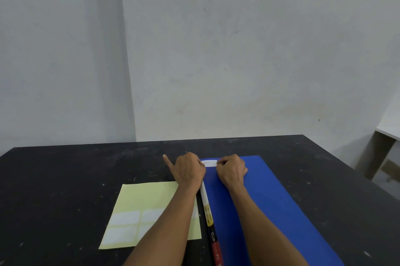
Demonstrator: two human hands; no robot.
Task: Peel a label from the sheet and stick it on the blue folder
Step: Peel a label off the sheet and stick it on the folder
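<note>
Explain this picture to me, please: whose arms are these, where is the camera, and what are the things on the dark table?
There is no machine here: a person wears one camera on the head, so you look down along their own two bare arms. On the black table lies a pale yellow label sheet with a few white labels left near its close end. Beside it, to the right, lies a blue folder with a printed strip along its spine. At the folder's far corner sits a small white label. The left hand and right hand rest at its two ends, apparently pressing it down. Whether it is fully stuck I cannot tell.
</note>
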